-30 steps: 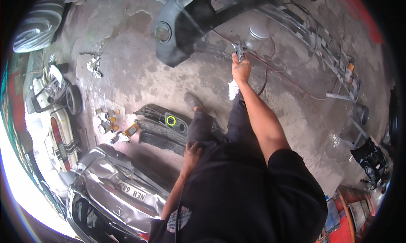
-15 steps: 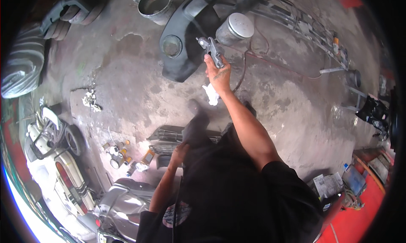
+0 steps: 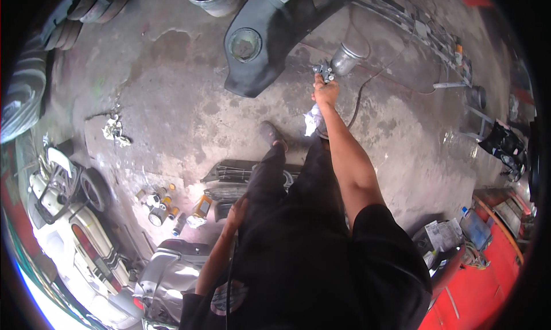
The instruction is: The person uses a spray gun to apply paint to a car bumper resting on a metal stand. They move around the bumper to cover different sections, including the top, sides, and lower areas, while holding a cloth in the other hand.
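A spray gun (image 3: 325, 72) with a silver paint cup (image 3: 348, 58) is gripped in my right hand (image 3: 326, 93), out in front of me at arm's length. The cup tilts to the right. Crumpled white paper or cloth (image 3: 313, 120) shows just below that hand. To the left of the gun, and apart from it, stands a large dark grey molded panel (image 3: 258, 60) with a round recess. My left hand (image 3: 236, 213) hangs low beside my left thigh; its fingers are too dim to make out. A dark hose (image 3: 360, 97) curves near my right forearm.
A bucket (image 3: 217, 3) stands beyond the panel. Slatted dark parts (image 3: 229, 172) lie by my legs. Several small cans (image 3: 160, 206) are grouped at left, near a motorbike (image 3: 69, 215). A metal frame (image 3: 413, 28) lies far right; a red surface (image 3: 470, 290) is near right.
My right hand has moved right and the spray gun has turned, its cup now tilted to the right. The view has shifted a little. My left hand stays low by my thigh.
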The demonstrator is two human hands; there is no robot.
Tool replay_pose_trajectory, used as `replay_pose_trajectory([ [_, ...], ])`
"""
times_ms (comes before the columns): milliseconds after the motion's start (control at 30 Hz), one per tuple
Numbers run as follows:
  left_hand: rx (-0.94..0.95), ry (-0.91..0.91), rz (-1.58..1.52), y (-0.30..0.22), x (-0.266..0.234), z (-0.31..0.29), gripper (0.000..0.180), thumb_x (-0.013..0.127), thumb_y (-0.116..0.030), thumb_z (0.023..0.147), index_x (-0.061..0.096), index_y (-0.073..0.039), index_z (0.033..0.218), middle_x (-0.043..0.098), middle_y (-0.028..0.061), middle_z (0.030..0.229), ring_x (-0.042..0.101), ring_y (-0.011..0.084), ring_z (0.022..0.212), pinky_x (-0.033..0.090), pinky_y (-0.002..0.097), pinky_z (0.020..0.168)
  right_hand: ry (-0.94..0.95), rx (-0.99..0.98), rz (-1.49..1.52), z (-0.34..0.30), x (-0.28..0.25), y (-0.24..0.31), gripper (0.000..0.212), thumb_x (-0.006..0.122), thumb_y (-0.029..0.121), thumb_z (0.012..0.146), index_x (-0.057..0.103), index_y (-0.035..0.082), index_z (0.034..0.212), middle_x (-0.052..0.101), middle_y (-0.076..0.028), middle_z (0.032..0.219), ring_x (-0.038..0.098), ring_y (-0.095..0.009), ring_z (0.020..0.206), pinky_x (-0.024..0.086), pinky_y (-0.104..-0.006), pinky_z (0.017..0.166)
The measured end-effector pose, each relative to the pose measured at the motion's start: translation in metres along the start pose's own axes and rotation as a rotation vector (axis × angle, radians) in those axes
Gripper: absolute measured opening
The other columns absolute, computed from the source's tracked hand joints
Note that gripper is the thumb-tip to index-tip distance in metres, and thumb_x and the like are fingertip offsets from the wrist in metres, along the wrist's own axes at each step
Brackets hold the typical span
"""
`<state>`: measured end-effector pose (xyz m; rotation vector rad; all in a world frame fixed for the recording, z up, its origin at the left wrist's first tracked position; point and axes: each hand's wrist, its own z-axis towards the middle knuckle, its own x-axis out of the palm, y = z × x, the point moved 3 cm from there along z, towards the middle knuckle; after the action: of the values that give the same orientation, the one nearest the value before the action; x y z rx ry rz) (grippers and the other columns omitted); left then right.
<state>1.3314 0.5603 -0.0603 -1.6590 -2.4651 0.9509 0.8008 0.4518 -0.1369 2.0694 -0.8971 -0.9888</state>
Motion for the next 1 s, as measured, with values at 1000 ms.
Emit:
replay_pose_trajectory([
  [1000,0.134,-0.066,-0.065,-0.034,-0.005,0.055,0.049,0.054,-0.040,0.106,0.067,0.000,0.130,0.071,0.0284,0.121,0.066,0.0417,0.122,0.051,0.0434,0.100,0.321,-0.684,-0.686,-0.100,-0.030,0.198,0.046,0.070,0.040,0.096,0.070,0.011,0.131,0.075,-0.025,0.094,0.072,-0.045,0.096,0.056,-0.0508,0.087],
])
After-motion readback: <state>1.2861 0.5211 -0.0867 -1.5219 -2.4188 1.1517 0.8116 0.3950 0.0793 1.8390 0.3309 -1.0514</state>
